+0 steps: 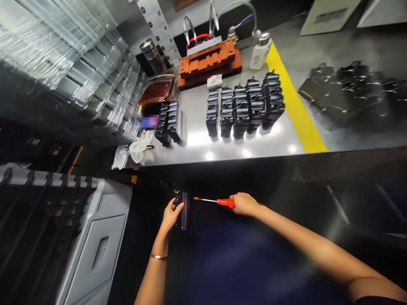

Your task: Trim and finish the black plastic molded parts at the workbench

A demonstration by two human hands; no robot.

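My left hand (171, 217) is closed around a dark, narrow flat piece (184, 211) in front of the bench; a shiny strip runs down its face. The thumb presses on the near side, and the piece's exact kind is hard to tell. In my right hand (244, 204) is a red air blow gun (225, 203) with a thin metal nozzle and a red tip. Its tip points left at the dark piece, a small gap apart. The fingers wrap the gun's grip and hide its rear.
On the metal bench (193, 148) stand several black clipped stacks (243, 108), two more stacks (169, 123) at left, an orange fixture (208, 63) and a white bottle (260, 53). Yellow tape (294, 101) crosses the bench. A grey crate (101, 241) stands lower left, wrapped trays (82, 63) above.
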